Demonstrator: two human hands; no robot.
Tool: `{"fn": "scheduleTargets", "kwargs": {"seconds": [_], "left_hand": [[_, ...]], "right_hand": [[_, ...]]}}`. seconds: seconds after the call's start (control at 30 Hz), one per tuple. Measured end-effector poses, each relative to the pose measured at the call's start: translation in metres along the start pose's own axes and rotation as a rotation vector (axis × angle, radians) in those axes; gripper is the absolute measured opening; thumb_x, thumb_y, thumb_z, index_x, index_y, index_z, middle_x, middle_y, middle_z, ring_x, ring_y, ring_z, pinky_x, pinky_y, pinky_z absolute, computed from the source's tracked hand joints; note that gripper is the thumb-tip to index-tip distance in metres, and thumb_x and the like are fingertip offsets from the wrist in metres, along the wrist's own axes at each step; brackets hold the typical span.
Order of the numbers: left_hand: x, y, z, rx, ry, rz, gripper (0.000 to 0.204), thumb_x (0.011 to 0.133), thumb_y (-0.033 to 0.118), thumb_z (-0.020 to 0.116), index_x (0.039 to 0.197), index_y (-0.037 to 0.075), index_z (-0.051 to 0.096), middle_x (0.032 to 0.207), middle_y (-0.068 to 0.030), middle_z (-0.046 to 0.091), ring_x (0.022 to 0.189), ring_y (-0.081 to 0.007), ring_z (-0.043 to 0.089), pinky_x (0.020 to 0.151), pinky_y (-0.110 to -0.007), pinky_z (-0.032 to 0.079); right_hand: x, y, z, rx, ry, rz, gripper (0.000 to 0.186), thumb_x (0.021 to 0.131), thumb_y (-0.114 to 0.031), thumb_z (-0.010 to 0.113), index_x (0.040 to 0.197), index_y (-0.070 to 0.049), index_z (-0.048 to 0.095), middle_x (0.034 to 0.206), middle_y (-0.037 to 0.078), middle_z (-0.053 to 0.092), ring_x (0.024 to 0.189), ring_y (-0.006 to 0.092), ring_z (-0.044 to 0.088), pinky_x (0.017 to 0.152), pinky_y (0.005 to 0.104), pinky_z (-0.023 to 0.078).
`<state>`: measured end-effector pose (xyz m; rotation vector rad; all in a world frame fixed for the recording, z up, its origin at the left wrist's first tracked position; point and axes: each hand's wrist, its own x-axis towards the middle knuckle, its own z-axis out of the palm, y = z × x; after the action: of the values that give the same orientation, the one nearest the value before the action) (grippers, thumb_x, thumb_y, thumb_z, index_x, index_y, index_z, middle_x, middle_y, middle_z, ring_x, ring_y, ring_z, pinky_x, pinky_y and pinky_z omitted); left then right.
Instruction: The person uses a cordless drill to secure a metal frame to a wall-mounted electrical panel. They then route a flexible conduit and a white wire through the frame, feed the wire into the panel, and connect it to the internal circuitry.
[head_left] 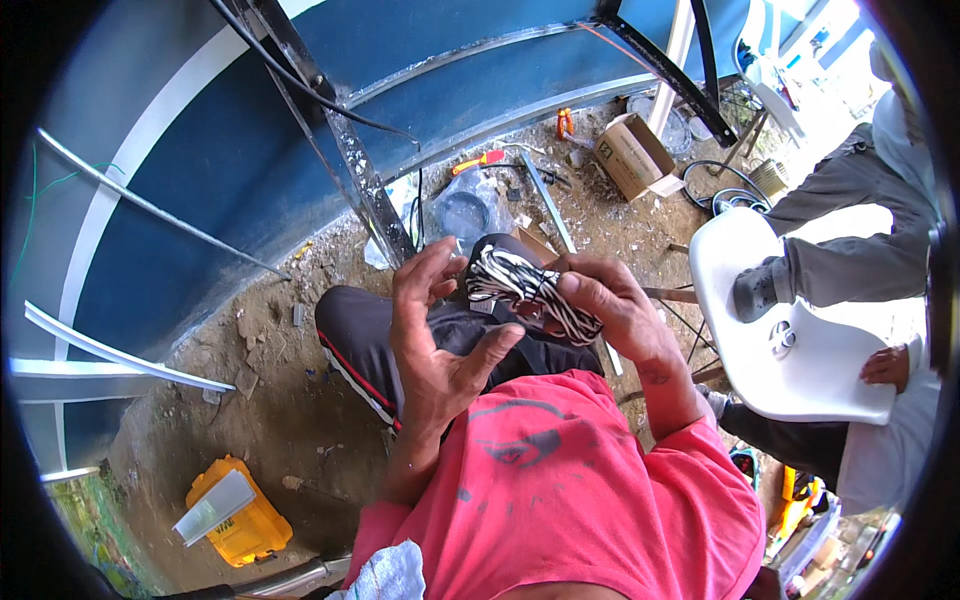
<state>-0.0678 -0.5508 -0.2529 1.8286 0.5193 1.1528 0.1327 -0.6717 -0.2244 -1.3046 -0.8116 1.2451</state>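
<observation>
Black-and-white cord point(520, 285), wound into a loose bundle, is held in front of the person's chest, above the lap. The right hand point(610, 300) closes around its right end, with the thumb lying on the strands. The left hand point(428, 325) is wide, thumb and fingers well apart, near the bundle's left end; whether a fingertip touches a strand, I cannot tell. The step in hand seems to be the handling of this bundle, perhaps opening or arranging its turns. In my judgement, the next move calls for the left hand to take one loose strand while the right one keeps the rest together. Below are the dark trousers point(350, 320) with red piping. Further away, on the dirt floor point(270, 420), lie a yellow plastic case point(262, 528) and an open cardboard box point(628, 160). At the right, a co-worker's hand point(884, 367) rests by a white plastic chair point(785, 385). Behind all this stands the blue wall point(470, 75).
</observation>
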Motion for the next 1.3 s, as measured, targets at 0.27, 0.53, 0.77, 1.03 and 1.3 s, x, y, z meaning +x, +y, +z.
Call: {"fn": "scheduleTargets", "kwargs": {"seconds": [0.27, 0.53, 0.77, 1.03, 1.3], "left_hand": [[0.002, -0.003, 0.005, -0.153, -0.154, -0.201, 0.056, 0.091, 0.006, 0.082, 0.142, 0.002, 0.06, 0.131, -0.0127, 0.071, 0.113, -0.0193, 0.073, 0.098, -0.033, 0.058], [-0.015, -0.011, 0.002, -0.045, -0.041, -0.295, 0.047, 0.097, -0.003, 0.069, 0.142, 0.001, 0.057, 0.136, -0.0176, 0.071, 0.116, -0.021, 0.074, 0.095, -0.034, 0.061], [-0.018, -0.013, 0.007, 0.048, 0.043, -0.246, 0.055, 0.095, 0.007, 0.081, 0.143, 0.002, 0.053, 0.112, -0.0126, 0.078, 0.092, -0.0187, 0.076, 0.082, -0.032, 0.06], [-0.011, -0.013, 0.027, 0.071, 0.051, -0.201, 0.059, 0.091, 0.009, 0.086, 0.142, 0.003, 0.056, 0.1, -0.0091, 0.077, 0.087, -0.0174, 0.075, 0.077, -0.033, 0.059], [-0.014, -0.015, 0.03, 0.006, 0.056, -0.241, 0.054, 0.093, -0.001, 0.078, 0.141, 0.001, 0.055, 0.096, -0.0088, 0.072, 0.082, -0.0144, 0.071, 0.076, -0.03, 0.058]], "right_hand": [[-0.003, 0.014, -0.003, -0.272, 0.014, 0.002, 0.04, 0.098, -0.036, 0.079, 0.112, 0.002, 0.074, 0.083, 0.0, 0.067, 0.076, 0.007, 0.058, 0.066, 0.0287, 0.045], [0.004, 0.02, -0.008, -0.246, 0.002, 0.127, 0.043, 0.094, -0.036, 0.083, 0.115, 0.0, 0.072, 0.086, -0.001, 0.069, 0.077, 0.0066, 0.062, 0.067, 0.0267, 0.047], [0.004, 0.023, -0.009, -0.106, 0.122, 0.15, 0.044, 0.096, -0.034, 0.084, 0.118, 0.002, 0.07, 0.096, 0.002, 0.068, 0.082, 0.0079, 0.063, 0.071, 0.0276, 0.052], [0.003, 0.017, 0.005, -0.123, 0.073, 0.111, 0.041, 0.1, -0.032, 0.08, 0.119, 0.002, 0.067, 0.096, 0.002, 0.068, 0.085, 0.0087, 0.064, 0.074, 0.027, 0.052], [0.002, 0.025, 0.007, -0.14, 0.131, 0.118, 0.044, 0.101, -0.037, 0.078, 0.12, 0.001, 0.068, 0.096, 0.004, 0.071, 0.086, 0.0095, 0.065, 0.077, 0.0283, 0.054]]}}
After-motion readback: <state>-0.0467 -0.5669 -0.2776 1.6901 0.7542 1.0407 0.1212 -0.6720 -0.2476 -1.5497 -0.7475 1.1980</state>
